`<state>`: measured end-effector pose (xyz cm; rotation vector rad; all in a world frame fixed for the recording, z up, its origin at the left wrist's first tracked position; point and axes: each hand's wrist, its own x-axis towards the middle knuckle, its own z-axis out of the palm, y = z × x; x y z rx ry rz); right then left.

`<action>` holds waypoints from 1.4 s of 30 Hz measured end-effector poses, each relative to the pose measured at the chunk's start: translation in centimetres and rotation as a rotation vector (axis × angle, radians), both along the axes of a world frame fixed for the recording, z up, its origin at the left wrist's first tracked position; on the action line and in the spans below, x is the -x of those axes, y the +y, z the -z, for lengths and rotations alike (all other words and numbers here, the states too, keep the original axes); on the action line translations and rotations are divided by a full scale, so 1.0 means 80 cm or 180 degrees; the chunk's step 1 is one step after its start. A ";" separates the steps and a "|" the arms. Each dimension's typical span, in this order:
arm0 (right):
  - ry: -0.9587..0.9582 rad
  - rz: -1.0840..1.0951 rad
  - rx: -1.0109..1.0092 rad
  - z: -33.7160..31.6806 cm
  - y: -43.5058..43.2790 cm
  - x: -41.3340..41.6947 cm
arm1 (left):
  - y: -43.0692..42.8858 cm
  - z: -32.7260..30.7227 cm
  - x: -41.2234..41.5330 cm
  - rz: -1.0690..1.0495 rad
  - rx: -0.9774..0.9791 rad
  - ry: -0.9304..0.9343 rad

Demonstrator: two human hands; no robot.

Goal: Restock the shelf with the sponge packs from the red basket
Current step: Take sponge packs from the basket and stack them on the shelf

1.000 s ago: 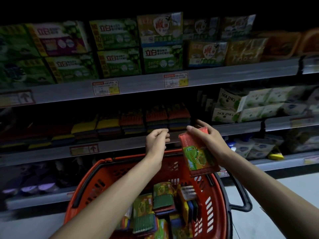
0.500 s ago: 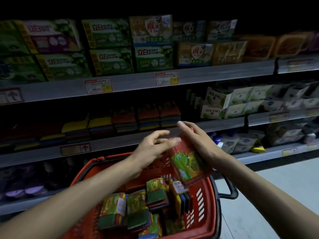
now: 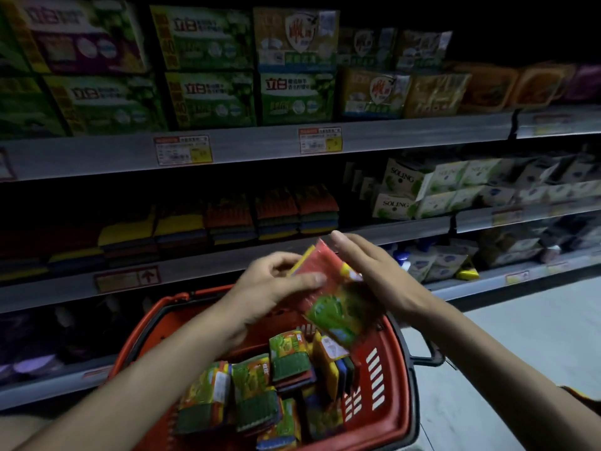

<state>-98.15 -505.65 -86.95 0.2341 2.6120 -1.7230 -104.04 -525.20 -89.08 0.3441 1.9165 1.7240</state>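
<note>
I see one sponge pack (image 3: 328, 288), red wrapper with a green label, held tilted in the air between both hands, above the far rim of the red basket (image 3: 383, 415). My right hand (image 3: 377, 275) lies flat along the pack's right side, fingers straight and pointing toward the shelf. My left hand (image 3: 270, 288) curls around the pack's upper left corner, thumb lying across the front. Both hands are closed on the same pack; neither is free.

Below the hands, the basket holds a loose pile of other sponge packs (image 3: 260, 395), some on edge, some flat. Beyond the hands, just above them, runs the shelf (image 3: 208, 262) with rows of stacked sponges (image 3: 279, 216), red, yellow and dark layers. The light is dim.

Risks as I judge them: the wrapper looks slick, and the right hand's flat, unwrapped hold could let the pack slip back into the basket while passing between hands. The shelf rows look full, so pushing it in could knock neighbouring stacks askew or off the edge.
</note>
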 end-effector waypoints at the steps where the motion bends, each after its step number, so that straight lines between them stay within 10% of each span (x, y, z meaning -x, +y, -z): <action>1: -0.0023 0.0059 -0.0048 -0.003 0.001 0.002 | -0.003 -0.002 0.006 -0.0174 -0.0104 -0.0107; 14: -0.0125 0.0291 0.2032 -0.008 -0.037 0.014 | -0.028 -0.022 0.013 -0.0613 -0.1068 -0.0626; 42: 0.0081 -0.0660 0.1828 -0.025 0.011 -0.005 | -0.029 -0.019 0.017 0.0078 -0.0923 0.0150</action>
